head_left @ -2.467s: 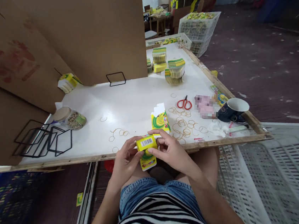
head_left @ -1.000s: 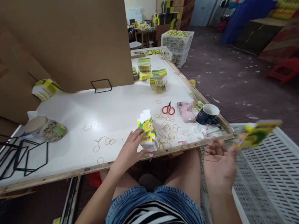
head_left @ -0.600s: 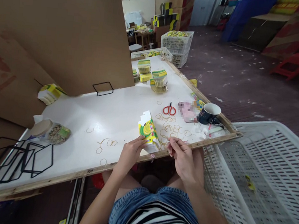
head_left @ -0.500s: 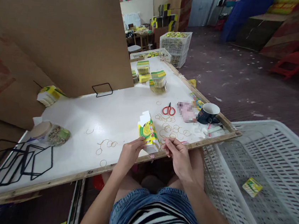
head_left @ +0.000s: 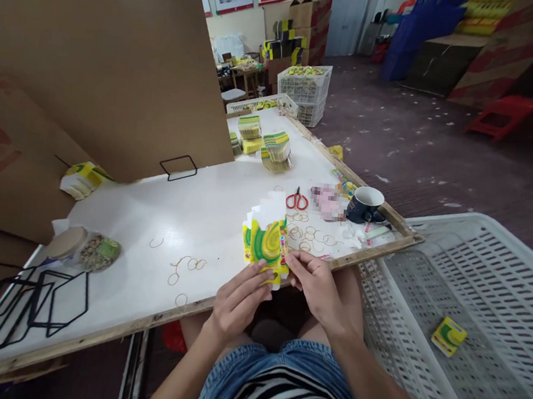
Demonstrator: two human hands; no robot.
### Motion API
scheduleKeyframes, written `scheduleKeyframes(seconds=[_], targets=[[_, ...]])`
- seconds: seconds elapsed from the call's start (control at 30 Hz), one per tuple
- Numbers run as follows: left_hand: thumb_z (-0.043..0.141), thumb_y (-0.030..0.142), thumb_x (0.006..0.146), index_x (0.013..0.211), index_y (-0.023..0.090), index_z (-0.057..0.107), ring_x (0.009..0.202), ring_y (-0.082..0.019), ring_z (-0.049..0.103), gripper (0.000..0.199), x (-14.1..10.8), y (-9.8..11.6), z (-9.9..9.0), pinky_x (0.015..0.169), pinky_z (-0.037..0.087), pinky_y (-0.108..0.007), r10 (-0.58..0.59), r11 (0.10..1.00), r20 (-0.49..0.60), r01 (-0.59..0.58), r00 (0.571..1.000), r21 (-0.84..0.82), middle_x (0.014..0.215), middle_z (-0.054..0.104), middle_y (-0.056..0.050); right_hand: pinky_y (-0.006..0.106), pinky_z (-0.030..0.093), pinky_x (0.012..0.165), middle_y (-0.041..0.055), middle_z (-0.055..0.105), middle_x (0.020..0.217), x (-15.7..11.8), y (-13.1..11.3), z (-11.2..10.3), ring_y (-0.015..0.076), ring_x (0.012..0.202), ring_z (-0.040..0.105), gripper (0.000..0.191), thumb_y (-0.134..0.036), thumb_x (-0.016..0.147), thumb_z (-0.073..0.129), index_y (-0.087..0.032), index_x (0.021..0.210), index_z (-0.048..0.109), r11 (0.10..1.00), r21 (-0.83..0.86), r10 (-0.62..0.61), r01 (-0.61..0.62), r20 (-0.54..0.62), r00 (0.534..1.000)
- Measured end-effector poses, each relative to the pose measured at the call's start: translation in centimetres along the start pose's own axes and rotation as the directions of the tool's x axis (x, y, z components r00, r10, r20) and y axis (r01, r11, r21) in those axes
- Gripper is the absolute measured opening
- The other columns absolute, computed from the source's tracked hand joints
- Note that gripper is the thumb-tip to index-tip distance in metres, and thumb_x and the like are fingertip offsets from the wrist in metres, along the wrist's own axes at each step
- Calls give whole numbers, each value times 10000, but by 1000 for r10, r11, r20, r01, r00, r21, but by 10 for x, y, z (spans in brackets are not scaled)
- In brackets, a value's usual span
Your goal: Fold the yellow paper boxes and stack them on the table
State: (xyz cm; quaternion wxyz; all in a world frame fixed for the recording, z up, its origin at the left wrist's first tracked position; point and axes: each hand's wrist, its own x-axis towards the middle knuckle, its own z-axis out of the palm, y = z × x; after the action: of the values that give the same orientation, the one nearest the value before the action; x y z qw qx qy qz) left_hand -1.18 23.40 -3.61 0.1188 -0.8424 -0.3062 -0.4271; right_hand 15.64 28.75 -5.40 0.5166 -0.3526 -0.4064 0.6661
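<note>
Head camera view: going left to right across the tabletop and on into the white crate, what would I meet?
Clear jar, left hand, yellow-green carton, right hand, dark mug, yellow box in the white crate.

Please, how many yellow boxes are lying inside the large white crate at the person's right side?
1. The yellow box lies on the bottom of the white crate. The picture cuts off part of the crate, so others may be hidden there.
</note>
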Motion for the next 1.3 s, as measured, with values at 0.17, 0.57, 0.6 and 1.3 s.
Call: scheduleKeyframes(seconds=[0.17, 0.57, 0.6, 1.3], targets=[[621, 249, 893, 1284, 237, 587, 1246, -245, 574, 393, -3, -4, -6, 1045, 493, -409, -657, 699, -211, 480, 723, -530, 1318, 628, -106, 232, 370, 492, -2, 591, 635, -4, 3, 7, 98, 527, 449, 381, -534, 732, 707, -157, 789, 709, 997, -71, -36, 41, 75, 997], [795, 481, 682, 934, 194, 735, 853, -235, 726, 386, -5, 2, -9, 836, 576, -360, -802, -182, 425, 506, 420, -843, 904, 771, -69, 312, 544, 688, 49, 720, 854, -10, 25, 25, 179, 731, 657, 322, -481, 694, 777, -194, 794, 671, 997, 78, 3, -15, 149, 989], [802, 476, 673, 906, 192, 736, 838, -238, 727, 373, -6, 2, -8, 829, 576, -364, -807, -170, 413, 505, 421, -846, 878, 771, -68, 325, 548, 725, 58, 727, 874, -11, 26, 25, 193, 774, 668, 326, -486, 691, 780, -194, 790, 676, 997, 75, -2, -8, 139, 990], [717, 353, 808, 1280, 208, 409, 807, -168, 700, 582, -4, 10, -5, 694, 557, -252, -917, 124, 207, 738, 340, -663, 926, 725, -46, 269, 448, 557, 19, 610, 650, -20, 29, 23, 152, 580, 540, 308, -465, 840, 606, -177, 732, 623, 938, -312, -137, 151, 66, 988]])
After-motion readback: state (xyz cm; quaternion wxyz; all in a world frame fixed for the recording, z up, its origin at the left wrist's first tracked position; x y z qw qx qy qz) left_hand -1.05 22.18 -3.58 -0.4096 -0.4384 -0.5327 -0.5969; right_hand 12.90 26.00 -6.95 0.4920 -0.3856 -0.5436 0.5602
